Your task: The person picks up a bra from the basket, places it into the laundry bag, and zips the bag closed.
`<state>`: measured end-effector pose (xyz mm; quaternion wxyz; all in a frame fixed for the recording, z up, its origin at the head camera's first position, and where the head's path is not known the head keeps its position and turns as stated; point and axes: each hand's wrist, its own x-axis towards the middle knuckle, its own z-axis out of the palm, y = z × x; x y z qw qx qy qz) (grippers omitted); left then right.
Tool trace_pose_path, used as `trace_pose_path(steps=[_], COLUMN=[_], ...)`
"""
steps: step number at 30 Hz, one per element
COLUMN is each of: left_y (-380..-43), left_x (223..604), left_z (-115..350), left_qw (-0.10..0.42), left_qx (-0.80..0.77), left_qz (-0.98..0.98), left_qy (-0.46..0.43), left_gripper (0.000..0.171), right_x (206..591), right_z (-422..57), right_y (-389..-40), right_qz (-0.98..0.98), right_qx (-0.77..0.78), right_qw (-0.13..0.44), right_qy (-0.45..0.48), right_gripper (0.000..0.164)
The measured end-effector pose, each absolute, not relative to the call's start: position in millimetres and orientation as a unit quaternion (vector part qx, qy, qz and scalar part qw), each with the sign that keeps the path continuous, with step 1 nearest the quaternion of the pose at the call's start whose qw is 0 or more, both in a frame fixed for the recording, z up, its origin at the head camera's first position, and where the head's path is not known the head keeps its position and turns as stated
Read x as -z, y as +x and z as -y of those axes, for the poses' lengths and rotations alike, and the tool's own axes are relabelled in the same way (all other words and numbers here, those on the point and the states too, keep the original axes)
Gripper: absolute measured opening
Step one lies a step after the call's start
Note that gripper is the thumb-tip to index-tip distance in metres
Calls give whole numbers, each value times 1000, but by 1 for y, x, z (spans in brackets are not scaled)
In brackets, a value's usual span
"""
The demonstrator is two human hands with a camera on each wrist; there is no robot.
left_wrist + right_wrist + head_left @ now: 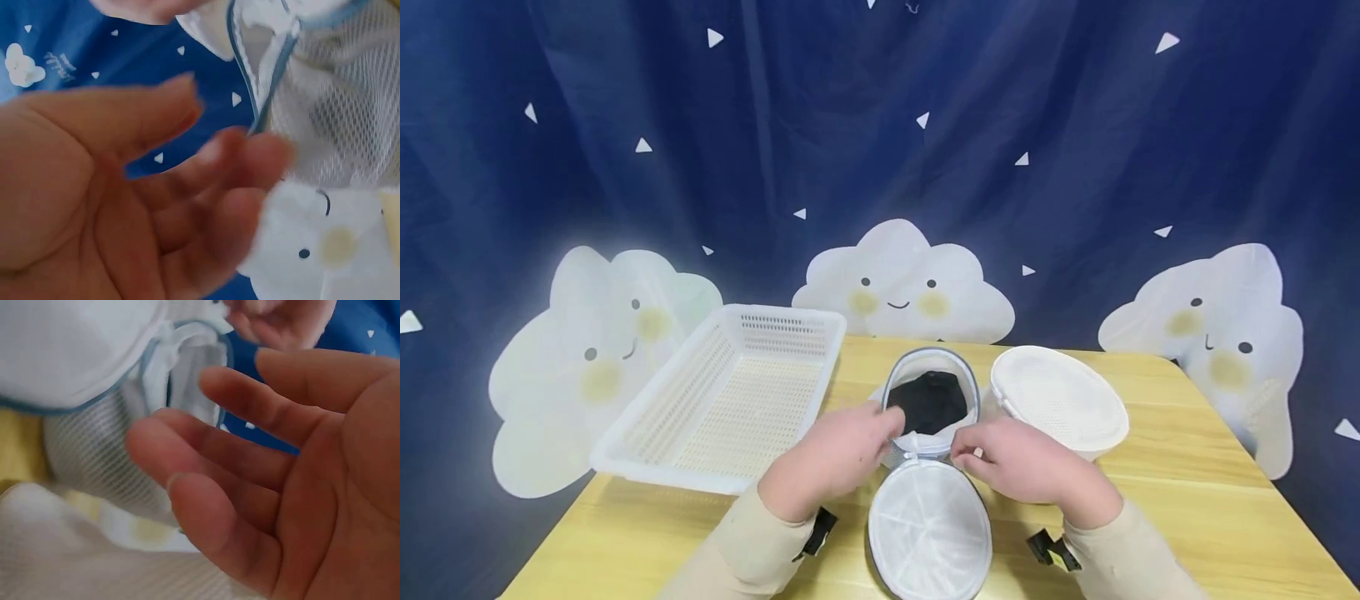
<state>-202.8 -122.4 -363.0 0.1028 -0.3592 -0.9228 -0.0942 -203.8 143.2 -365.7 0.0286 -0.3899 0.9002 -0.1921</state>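
A white mesh laundry bag point(892, 450) with a blue-grey rim stands in the middle of the table, its round lid point(931, 529) flipped down toward the front. Black cloth point(931, 402) lies inside it. My left hand point(838, 457) is at the left of the bag's mouth; in the left wrist view its loosely bent fingertips are right at the rim point(275, 78), thumb apart from them. On the other side, my right hand point(1022, 457) is close to the rim. The right wrist view shows its fingers point(212, 506) relaxed and half bent, with nothing held.
To the left stands a large white plastic basket point(655, 477) with slotted walls. A second white mesh bag point(1060, 400), closed, stands behind my right hand. The wooden table point(1210, 517) meets a dark blue curtain point(880, 100) printed with clouds.
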Motion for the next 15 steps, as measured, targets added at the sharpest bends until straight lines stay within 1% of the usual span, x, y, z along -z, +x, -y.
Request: trace_pose_path(steps=[4,9,13,15], left_y=[-197,-194,-194,-196], left_x=[368,373,378,381], left_z=[122,122,120,119], left_qw=[50,-7,-55,-66], left_qx=[75,56,66,70], left_qz=[913,915,909,907], left_qy=[-399,-399,-407,-409], left_gripper=[23,31,32,30], right_x=[375,380,384,385], right_z=[-146,-146,-146,-147], right_y=[-207,-208,-208,-209], right_qz=[-899,-901,-899,-900], right_qx=[173,151,150,149], right_qw=[49,64,96,111], right_qy=[-400,-403,-400,-395], right_gripper=[11,14,16,17])
